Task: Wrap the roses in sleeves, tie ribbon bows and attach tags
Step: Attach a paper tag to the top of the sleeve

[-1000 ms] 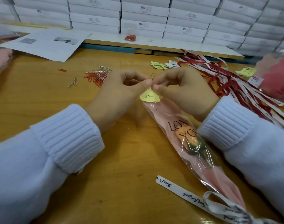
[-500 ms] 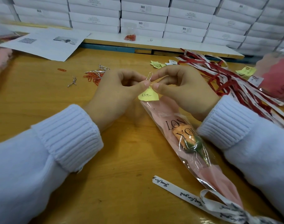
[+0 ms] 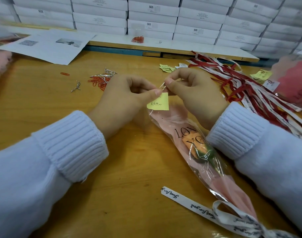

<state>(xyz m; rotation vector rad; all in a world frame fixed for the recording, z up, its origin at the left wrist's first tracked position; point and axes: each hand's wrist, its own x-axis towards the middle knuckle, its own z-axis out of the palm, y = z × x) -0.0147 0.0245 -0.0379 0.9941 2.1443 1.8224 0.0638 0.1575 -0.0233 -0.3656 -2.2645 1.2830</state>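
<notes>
An orange rose (image 3: 196, 148) lies in a clear and pink sleeve (image 3: 177, 127) printed with black letters, slanting across the wooden table (image 3: 43, 107). A white printed ribbon bow (image 3: 232, 219) is tied at its stem end, near me. A small yellow tag (image 3: 158, 101) sits at the sleeve's far rim. My left hand (image 3: 124, 98) pinches the tag's top corner against the sleeve. My right hand (image 3: 193, 93) pinches a silver paper clip (image 3: 162, 86) just above the tag.
Orange and silver paper clips (image 3: 100, 79) lie in a heap at left centre. Red and white ribbons (image 3: 250, 93) pile at right, beside wrapped roses (image 3: 294, 79). More yellow tags (image 3: 165, 67) sit further back. Printed papers (image 3: 48, 45) and stacked white boxes (image 3: 152, 16) line the far side.
The paper clip has tilted and sits lower against the tag's top edge. Both hands stay pinched at the sleeve's rim and have hardly shifted.
</notes>
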